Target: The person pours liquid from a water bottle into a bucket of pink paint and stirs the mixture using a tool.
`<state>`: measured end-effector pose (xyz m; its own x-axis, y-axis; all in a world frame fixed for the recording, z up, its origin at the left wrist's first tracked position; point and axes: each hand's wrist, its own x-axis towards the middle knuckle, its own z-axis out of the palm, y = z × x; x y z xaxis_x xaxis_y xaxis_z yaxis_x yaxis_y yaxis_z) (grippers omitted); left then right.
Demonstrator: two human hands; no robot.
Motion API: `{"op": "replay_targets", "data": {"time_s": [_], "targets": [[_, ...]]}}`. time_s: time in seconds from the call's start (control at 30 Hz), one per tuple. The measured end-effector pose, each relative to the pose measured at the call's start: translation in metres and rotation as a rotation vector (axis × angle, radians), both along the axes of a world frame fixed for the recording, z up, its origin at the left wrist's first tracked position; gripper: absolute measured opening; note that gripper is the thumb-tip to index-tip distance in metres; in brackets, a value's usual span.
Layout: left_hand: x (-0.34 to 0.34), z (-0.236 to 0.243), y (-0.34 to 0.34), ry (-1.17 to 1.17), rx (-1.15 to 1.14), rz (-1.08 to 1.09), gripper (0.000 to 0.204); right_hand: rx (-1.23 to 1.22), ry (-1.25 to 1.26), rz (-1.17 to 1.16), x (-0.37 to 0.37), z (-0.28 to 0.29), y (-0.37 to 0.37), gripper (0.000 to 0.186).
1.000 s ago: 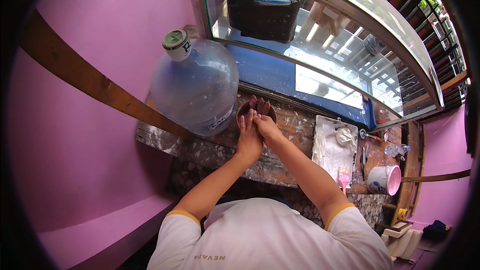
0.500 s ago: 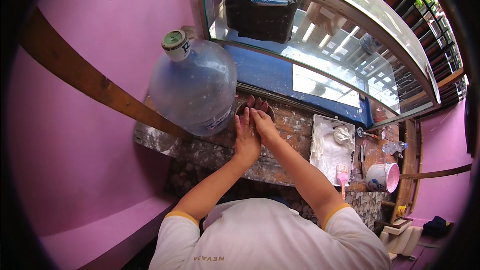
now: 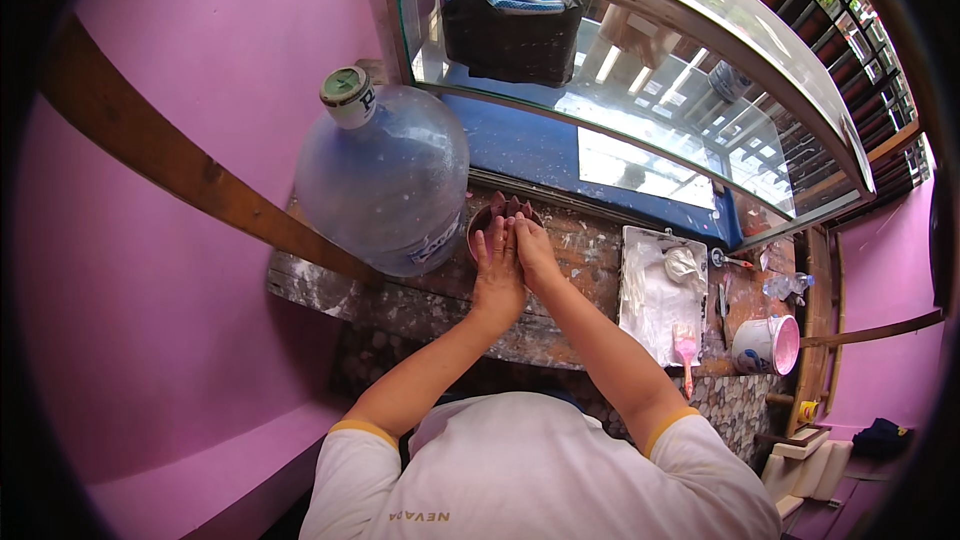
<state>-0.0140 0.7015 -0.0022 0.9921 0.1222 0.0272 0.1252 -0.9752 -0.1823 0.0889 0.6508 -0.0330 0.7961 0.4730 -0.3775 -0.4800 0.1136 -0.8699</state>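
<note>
Head view: left hand (image 3: 498,287), right hand (image 3: 537,255) meet at brown bowl's (image 3: 473,231) near side.
Left extended, right curled; any grip I can't tell.

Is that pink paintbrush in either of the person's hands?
No, the paintbrush lies across the near edge of the white tray, while the left hand and right hand are together at the brown bowl.

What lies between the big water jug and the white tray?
In the head view, a brown bowl, with the left hand and right hand over it, then paint-spotted tabletop up to the tray.
</note>
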Motion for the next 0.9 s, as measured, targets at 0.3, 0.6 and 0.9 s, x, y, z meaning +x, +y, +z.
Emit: {"op": "replay_targets", "data": {"time_s": [0.3, 0.6, 0.9], "targets": [[-0.002, 0.003, 0.014, 0.052, -0.207, -0.076, 0.085, -0.477, -0.838, 0.064, -0.016, -0.002, -0.003, 0.048], [-0.003, -0.017, 0.028, -0.356, -1.022, -0.210, 0.073, -0.451, -0.289, -0.001, 0.011, 0.005, 0.007, 0.060], [0.036, -0.020, 0.027, -0.096, -1.970, 0.705, 0.074, -1.104, -1.068, 0.400, -0.025, 0.011, -0.001, 0.041]]}}
